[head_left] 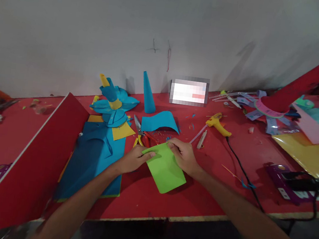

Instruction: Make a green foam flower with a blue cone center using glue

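Note:
Between my hands is a lime-green foam sheet [166,171], its far edge bent over a little and its near end hanging toward the table's front. My left hand [136,158] pinches the far left corner, thumb on top. At the far right corner, my right hand [183,154] grips the same sheet with its thumb pressed on it. Just beyond the hands lie scissors [138,126] and red-handled pliers [149,137], partly hidden. Behind them rest a curved blue foam piece [160,123] and an upright blue cone [148,94].
A blue foam flower [114,103] stands on blue sheets [91,165] at left, beside a red divider [26,172]. On the right are a yellow glue gun [219,124] with a black cord, a utility knife [202,139], a red pole [308,84] and a gold packet [307,154].

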Motion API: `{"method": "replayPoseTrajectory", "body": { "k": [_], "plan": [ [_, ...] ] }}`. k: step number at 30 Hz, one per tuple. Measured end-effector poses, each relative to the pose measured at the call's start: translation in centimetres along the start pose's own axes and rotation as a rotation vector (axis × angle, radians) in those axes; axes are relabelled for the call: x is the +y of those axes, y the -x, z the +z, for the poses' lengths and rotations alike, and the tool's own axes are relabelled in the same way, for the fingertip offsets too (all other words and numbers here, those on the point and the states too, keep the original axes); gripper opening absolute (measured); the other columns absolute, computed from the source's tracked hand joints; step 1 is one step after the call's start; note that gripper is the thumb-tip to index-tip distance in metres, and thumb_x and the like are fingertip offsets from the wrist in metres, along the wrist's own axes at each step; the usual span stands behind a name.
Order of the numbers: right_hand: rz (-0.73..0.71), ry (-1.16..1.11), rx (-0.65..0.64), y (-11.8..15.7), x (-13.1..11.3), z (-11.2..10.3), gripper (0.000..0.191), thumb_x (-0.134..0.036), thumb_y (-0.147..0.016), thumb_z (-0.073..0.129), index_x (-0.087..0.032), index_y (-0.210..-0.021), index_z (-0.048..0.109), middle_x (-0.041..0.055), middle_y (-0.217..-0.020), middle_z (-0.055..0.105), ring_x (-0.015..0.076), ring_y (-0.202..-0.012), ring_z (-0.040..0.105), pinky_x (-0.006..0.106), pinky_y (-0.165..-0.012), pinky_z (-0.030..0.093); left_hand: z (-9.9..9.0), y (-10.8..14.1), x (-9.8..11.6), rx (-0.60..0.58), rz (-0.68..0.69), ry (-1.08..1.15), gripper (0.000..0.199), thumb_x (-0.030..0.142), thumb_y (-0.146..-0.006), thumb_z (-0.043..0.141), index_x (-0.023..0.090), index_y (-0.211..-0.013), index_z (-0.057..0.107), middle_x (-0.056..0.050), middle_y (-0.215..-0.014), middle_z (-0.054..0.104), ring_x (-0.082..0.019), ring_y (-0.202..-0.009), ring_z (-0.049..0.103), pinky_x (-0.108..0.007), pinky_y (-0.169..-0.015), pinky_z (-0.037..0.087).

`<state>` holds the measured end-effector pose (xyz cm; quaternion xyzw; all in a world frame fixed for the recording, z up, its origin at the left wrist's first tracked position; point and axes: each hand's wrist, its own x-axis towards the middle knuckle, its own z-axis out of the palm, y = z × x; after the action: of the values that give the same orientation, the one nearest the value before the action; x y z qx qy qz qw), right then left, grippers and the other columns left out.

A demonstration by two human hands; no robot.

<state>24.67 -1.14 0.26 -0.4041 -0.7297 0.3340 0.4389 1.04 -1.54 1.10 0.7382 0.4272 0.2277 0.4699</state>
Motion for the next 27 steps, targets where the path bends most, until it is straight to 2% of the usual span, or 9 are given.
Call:
{"method": "replayPoseTrajectory", "body": {
  "k": [2,7,13,16,18,20,22,27],
  "plan": [
    [-0.001,-0.002,0.006,0.0,0.0,0.1,0.047,-0.055,-0.107,0.04,-0.022,-0.079,0.06,0.0007,-0.066,0.059,0.0153,-0.059,0.053,0.027,-0.058,0.041,0.0,0.1,0.0,-0.005,0.011,0.0,0.057,0.064,-0.095,0.055,0.019,-0.061,0.046,0.004,-0.058,0.036,-0.009,-0.057,0.033,-0.023,-0.051,0.028],
    [0.028,0.019,0.047,0.2,0.2,0.2,0.044,-0.053,-0.106,0.043,-0.023,-0.077,0.057,-0.0006,-0.064,0.054,0.0148,-0.057,0.051,0.027,-0.057,0.039,0.6,0.4,0.5,0.002,-0.019,0.047,0.051,0.064,-0.095,0.056,0.018,-0.075,0.062,0.0,-0.063,0.052,-0.014,-0.065,0.046,-0.025,-0.056,0.039],
    [0.049,0.018,0.071,0.0,0.2,0.2,0.042,-0.051,-0.105,0.045,-0.023,-0.074,0.052,-0.002,-0.062,0.051,0.0144,-0.057,0.048,0.027,-0.057,0.038,0.8,0.3,0.8,0.041,-0.065,-0.013,0.048,0.056,-0.097,0.058,0.017,-0.068,0.057,0.002,-0.058,0.047,-0.011,-0.057,0.042,-0.024,-0.051,0.034],
    [0.058,-0.02,0.066,0.0,0.2,0.3,0.04,-0.049,-0.105,0.045,-0.023,-0.074,0.051,-0.002,-0.063,0.051,0.0144,-0.057,0.048,0.027,-0.057,0.038,0.8,0.3,0.5,0.052,-0.045,-0.031,0.047,0.054,-0.097,0.058,0.017,-0.069,0.059,0.002,-0.058,0.051,-0.012,-0.057,0.045,-0.024,-0.052,0.039],
    [0.067,-0.05,0.063,-0.1,0.2,0.4,0.039,-0.049,-0.104,0.045,-0.023,-0.074,0.05,-0.0017,-0.064,0.051,0.0145,-0.058,0.047,0.028,-0.058,0.037,0.9,0.3,0.4,0.043,-0.018,-0.014,0.044,0.053,-0.098,0.058,0.016,-0.076,0.065,0.0,-0.065,0.06,-0.014,-0.062,0.054,-0.025,-0.057,0.045],
    [0.079,-0.073,0.073,-0.1,0.2,0.5,0.04,-0.05,-0.103,0.046,-0.023,-0.074,0.049,-0.0019,-0.064,0.049,0.0144,-0.059,0.046,0.028,-0.058,0.036,1.0,0.3,0.5,0.028,0.022,0.021,0.04,0.052,-0.099,0.058,0.015,-0.09,0.07,-0.004,-0.082,0.071,-0.018,-0.076,0.064,-0.027,-0.068,0.053],
    [0.101,-0.095,0.091,-0.1,0.3,0.6,0.041,-0.052,-0.102,0.047,-0.023,-0.073,0.048,-0.0025,-0.063,0.046,0.0139,-0.059,0.044,0.027,-0.057,0.034,1.0,0.3,0.7,0.011,0.046,0.035,0.039,0.051,-0.1,0.057,0.015,-0.101,0.07,-0.007,-0.096,0.076,-0.02,-0.088,0.068,-0.029,-0.078,0.057],
    [0.16,-0.2,0.095,-0.2,0.1,0.4,0.048,-0.06,-0.1,0.05,-0.023,-0.07,0.046,-0.0035,-0.063,0.041,0.0128,-0.059,0.038,0.027,-0.056,0.032,1.1,0.1,0.9,0.022,0.04,-0.044,0.038,0.048,-0.102,0.052,0.014,-0.094,0.068,-0.005,-0.09,0.074,-0.016,-0.081,0.065,-0.027,-0.077,0.055]
  ]
}}
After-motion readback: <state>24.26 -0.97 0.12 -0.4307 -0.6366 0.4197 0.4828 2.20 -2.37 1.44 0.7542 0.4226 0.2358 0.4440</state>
